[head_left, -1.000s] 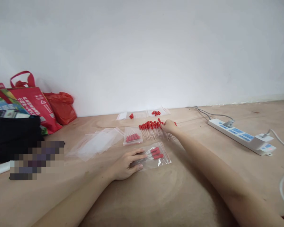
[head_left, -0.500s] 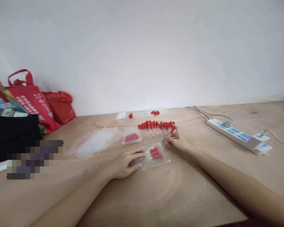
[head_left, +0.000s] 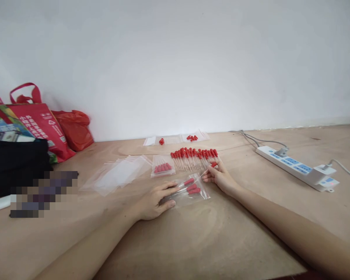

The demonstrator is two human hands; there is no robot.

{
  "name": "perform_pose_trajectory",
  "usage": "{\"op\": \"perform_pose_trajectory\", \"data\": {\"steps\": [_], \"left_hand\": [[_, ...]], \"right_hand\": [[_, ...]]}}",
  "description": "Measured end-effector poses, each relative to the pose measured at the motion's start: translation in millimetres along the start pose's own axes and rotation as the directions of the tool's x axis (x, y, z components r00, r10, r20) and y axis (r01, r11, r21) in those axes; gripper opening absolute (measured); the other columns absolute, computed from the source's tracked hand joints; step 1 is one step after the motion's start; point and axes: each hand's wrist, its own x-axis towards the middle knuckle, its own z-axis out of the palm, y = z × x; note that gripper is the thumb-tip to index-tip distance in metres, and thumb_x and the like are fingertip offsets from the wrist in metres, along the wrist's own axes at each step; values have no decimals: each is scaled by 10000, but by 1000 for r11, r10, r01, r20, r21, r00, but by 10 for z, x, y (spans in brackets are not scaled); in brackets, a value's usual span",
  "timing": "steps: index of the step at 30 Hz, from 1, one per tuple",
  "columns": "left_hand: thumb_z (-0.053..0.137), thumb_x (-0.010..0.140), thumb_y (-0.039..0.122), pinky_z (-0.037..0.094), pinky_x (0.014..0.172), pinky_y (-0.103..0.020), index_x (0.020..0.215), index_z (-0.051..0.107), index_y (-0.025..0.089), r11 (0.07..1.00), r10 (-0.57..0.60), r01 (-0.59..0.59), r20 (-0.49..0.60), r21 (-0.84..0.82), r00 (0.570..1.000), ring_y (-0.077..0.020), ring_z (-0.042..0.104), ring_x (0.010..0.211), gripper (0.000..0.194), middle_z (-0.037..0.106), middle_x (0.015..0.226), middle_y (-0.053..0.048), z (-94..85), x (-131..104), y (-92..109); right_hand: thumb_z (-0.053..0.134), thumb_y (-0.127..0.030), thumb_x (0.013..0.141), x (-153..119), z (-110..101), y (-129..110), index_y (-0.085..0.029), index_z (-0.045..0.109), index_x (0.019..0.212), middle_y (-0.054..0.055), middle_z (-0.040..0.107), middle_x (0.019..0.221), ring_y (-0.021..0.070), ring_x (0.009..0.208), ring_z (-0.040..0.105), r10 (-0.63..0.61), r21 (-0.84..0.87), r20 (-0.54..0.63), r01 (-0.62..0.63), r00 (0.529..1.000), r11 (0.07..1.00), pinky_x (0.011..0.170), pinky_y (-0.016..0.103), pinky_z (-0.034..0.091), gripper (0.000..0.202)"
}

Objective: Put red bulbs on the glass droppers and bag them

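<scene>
Three red-bulbed droppers (head_left: 191, 187) are contained in a clear zip-lock bag (head_left: 202, 193) lying on the wooden tabletop (head_left: 204, 241). The bag is steadied beneath the left hand (head_left: 160, 200), whose fingers and thumb are parted across it. One further dropper (head_left: 214, 165) is pinched by the narrowed fingers of the right hand (head_left: 221, 180), its stem angled toward the bag's mouth; whether the tip has been inserted cannot be told. Just beyond, a smaller-looking bag (head_left: 162, 171) is already loaded with about five droppers, so filling is judged barely begun: a long row of droppers (head_left: 195, 155) is left unbagged, and several flat bags (head_left: 118, 175), apparently unfilled, are fanned out leftward.
</scene>
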Motion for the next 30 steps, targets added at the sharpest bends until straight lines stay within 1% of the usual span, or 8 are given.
{"op": "perform_pose_trajectory", "data": {"steps": [4,10,13,17,20,23,26,30], "left_hand": [[431,847,347,284,996,-427,1272,362,309,1000,-1,1,-7,-18,1000,-236,337,1215,432,356,1345,-23,-6,-7,2],[431,849,334,289,995,-416,1273,357,319,1000,14,-14,-11,-14,1000,-229,341,1210,431,361,1341,-14,-10,-3,9],[431,848,339,290,995,-410,1271,369,297,1000,4,-4,-3,-5,1000,-226,342,1210,430,359,1343,-27,-8,2,9],[428,848,346,289,997,-405,1272,369,287,1000,-6,6,-3,-2,1000,-224,338,1213,432,355,1346,-30,-4,-2,2],[426,849,353,293,996,-398,1269,372,290,1000,5,-6,-16,-8,1000,-222,344,1209,428,360,1343,-26,0,-8,-3],[431,845,358,300,994,-386,1281,350,276,1000,0,0,-33,-5,999,-216,353,1203,451,378,1330,-33,4,-8,-3],[439,837,369,302,992,-390,1287,335,261,1000,-18,17,-45,-9,999,-222,363,1195,475,400,1315,-40,6,-7,1],[439,835,378,305,991,-384,1283,339,264,1000,-22,22,-54,-11,998,-224,372,1188,473,409,1308,-33,0,-9,9]], "right_hand": [[499,-194,748,-36,-15,1,-224,343,831,-34,564,588,107,519,589,37,7,26,-37,999,999,529,241,505,180],[557,-113,699,-74,28,12,-198,413,750,-43,550,548,82,507,567,33,75,-33,-30,999,997,552,216,504,174],[581,-143,690,-89,52,35,-165,494,748,-27,569,580,75,526,568,83,85,27,-85,996,993,585,212,501,107],[609,-176,667,-111,61,42,-131,567,755,-31,562,544,50,467,516,105,-42,104,-101,989,994,483,168,448,107],[644,-188,622,-131,68,25,-146,545,802,-73,516,483,38,356,435,84,-164,107,-65,991,984,329,149,332,210],[662,-200,591,-148,99,13,-161,506,754,-87,512,474,27,284,368,79,-261,94,-52,992,964,264,147,239,229],[653,-222,603,-155,144,19,-157,509,676,-85,478,401,38,278,374,94,-331,82,-62,992,942,269,152,251,174],[637,-229,624,-152,168,27,-150,547,671,-89,435,337,54,278,379,103,-369,79,-67,991,927,278,158,265,129]]}}
